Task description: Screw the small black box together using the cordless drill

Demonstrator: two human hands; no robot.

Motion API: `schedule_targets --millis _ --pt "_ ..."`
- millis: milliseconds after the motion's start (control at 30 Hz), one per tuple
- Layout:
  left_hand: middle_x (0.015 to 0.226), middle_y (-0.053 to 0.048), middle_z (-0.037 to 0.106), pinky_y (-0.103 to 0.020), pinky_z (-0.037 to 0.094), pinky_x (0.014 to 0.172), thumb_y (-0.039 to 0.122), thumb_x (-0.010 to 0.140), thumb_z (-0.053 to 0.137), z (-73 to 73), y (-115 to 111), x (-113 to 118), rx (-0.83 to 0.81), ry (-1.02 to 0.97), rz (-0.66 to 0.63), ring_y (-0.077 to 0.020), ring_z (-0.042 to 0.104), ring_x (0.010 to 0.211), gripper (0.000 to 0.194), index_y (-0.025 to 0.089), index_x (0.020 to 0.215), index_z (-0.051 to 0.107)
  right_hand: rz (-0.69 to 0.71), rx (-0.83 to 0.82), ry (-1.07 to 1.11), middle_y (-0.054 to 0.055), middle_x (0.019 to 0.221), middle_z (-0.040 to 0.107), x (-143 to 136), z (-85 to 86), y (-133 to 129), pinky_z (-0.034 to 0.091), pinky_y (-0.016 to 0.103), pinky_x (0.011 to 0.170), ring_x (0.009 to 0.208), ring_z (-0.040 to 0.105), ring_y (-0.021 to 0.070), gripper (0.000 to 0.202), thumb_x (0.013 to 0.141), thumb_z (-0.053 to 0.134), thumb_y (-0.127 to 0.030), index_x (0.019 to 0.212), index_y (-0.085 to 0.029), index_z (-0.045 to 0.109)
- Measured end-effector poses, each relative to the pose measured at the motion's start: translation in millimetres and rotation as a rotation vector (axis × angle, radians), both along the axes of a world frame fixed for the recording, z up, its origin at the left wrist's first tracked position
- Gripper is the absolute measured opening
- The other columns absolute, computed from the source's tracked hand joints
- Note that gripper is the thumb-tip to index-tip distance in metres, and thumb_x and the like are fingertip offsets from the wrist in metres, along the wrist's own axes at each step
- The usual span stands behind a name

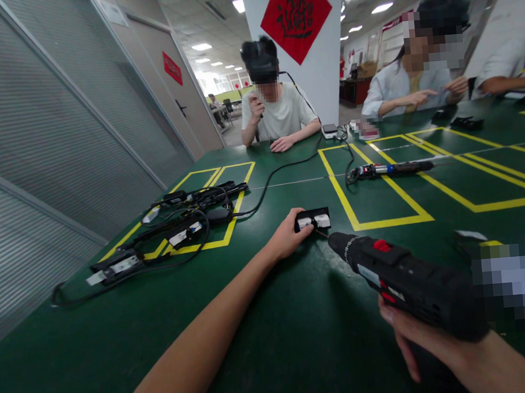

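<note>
My left hand point(291, 233) grips the left side of a small black casing with white parts inside point(322, 219), on the green table. Thumb and fingers are closed on its edge. My right hand point(419, 335) is wrapped round the handle of a black and red cordless drill point(400, 276), which hides part of the fingers. The drill points forward and left. Its thin bit point(321, 233) reaches to the near edge of the casing, by my left thumb; whether the tip touches a screw is too small to tell.
Black strips and cables point(191, 214) lie in a heap at left. Beyond the casing, a cable point(266, 190) crosses the table point(270, 299). A blue and black pen-like electric tool point(392, 169) lies at right, near yellow tape rectangles point(392, 222). Several people sit across the table.
</note>
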State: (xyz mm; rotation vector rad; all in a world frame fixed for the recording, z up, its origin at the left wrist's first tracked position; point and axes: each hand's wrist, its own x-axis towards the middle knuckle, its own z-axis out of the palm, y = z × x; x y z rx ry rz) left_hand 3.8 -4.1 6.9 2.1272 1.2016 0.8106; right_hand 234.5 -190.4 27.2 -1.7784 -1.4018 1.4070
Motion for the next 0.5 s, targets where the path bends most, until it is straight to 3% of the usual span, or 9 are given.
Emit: schedule_targets --millis 100,167,233,500 --pt "0.112 -0.008 0.06 -0.043 0.051 0.078 0.029 0.087 0.054 -0.4 0.3 0.0 -0.003 0.001 0.0 -0.0217 0.061 0.092 0.033 0.017 0.117 0.052 -0.017 -0.031 0.026 0.003 0.044 0.06 -7.1 64.8 -2.0 0.05 0.03 0.054 0.045 0.059 0.0171 0.029 0.073 0.058 -0.048 0.06 -0.022 0.064" --pt "0.112 -0.008 0.06 -0.043 0.051 0.078 0.029 0.087 0.054 -0.6 0.7 0.0 -0.004 0.001 -0.002 -0.0216 0.061 0.092 0.033 0.017 0.117 0.052 -0.015 -0.04 0.008 0.002 0.043 0.059 -9.6 84.1 -1.8 0.05 0.03 0.054 0.045 0.06 0.0167 0.027 0.072 0.059 -0.046 0.059 -0.023 0.063" --pt "0.111 -0.008 0.06 -0.043 0.051 0.078 0.029 0.087 0.054 -0.7 1.2 0.2 -0.005 0.001 -0.006 -0.0216 0.061 0.092 0.033 0.017 0.117 0.052 -0.015 -0.036 -0.007 0.001 0.043 0.059 -10.1 83.8 -1.3 0.05 0.028 0.052 0.045 0.059 0.0164 0.026 0.073 0.059 -0.045 0.062 -0.023 0.064" --pt "0.112 -0.008 0.06 -0.043 0.051 0.078 0.03 0.087 0.054 -1.2 1.7 0.6 -0.008 -0.002 0.003 -0.0216 0.061 0.092 0.033 0.017 0.117 0.052 -0.033 -0.006 0.012 -0.001 0.041 0.057 -10.8 46.8 -2.8 0.049 0.026 0.053 0.04 0.057 0.0136 0.032 0.079 0.051 -0.048 0.074 -0.02 0.064"
